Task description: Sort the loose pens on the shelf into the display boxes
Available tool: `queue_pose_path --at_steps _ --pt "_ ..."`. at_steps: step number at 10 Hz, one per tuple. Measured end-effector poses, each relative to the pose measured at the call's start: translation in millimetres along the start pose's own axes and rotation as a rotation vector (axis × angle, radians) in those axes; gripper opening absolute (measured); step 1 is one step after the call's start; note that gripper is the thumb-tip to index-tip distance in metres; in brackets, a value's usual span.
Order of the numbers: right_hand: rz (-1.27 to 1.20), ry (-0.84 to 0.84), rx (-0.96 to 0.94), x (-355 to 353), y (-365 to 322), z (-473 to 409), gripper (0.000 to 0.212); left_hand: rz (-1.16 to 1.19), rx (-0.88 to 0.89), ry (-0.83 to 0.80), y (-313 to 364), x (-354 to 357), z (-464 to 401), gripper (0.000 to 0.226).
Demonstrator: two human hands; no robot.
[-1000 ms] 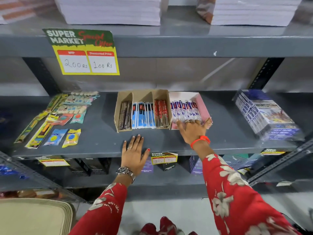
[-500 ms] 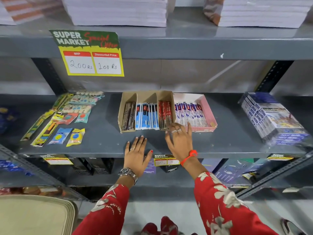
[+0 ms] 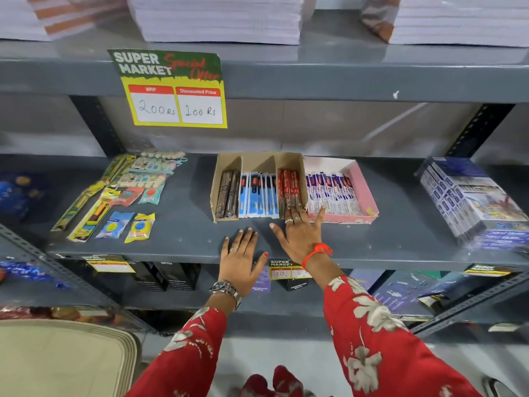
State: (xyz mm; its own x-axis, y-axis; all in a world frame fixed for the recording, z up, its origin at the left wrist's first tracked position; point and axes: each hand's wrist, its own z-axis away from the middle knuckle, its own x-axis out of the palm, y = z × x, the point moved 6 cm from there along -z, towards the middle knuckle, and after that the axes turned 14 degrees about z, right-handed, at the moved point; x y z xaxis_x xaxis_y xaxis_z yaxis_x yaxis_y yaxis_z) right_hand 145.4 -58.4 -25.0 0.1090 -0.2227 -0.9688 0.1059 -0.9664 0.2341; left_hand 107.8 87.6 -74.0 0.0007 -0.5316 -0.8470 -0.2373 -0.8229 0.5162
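On the grey middle shelf (image 3: 400,233) stands a brown cardboard display box (image 3: 229,160) with three compartments: brown pens (image 3: 228,193) at left, blue-and-white pens (image 3: 257,194) in the middle, red pens (image 3: 289,187) at right. A pink box (image 3: 362,187) beside it holds purple-and-white pens (image 3: 329,193). My right hand (image 3: 300,236) lies flat with fingers spread, its fingertips touching the front ends of the red pens and the pink box's front. My left hand (image 3: 240,259) rests flat and open on the shelf in front of the brown box. Neither hand holds anything.
Packets of erasers, sharpeners and rulers (image 3: 120,196) lie at the shelf's left. A wrapped stack of blue boxes (image 3: 469,202) sits at right. A yellow price sign (image 3: 174,90) hangs from the shelf above, which carries paper stacks (image 3: 217,18). Boxes stand on the lower shelf.
My right hand slid left from the pink box's front right corner to the junction of the red-pen compartment and the pink box. My left hand stayed flat on the shelf.
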Motion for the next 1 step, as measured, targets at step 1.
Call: queue_pose_path --at_steps 1 --pt "-0.055 0.059 0.032 -3.1 6.3 4.2 0.075 -0.002 -0.012 -0.028 2.1 0.0 -2.3 0.061"
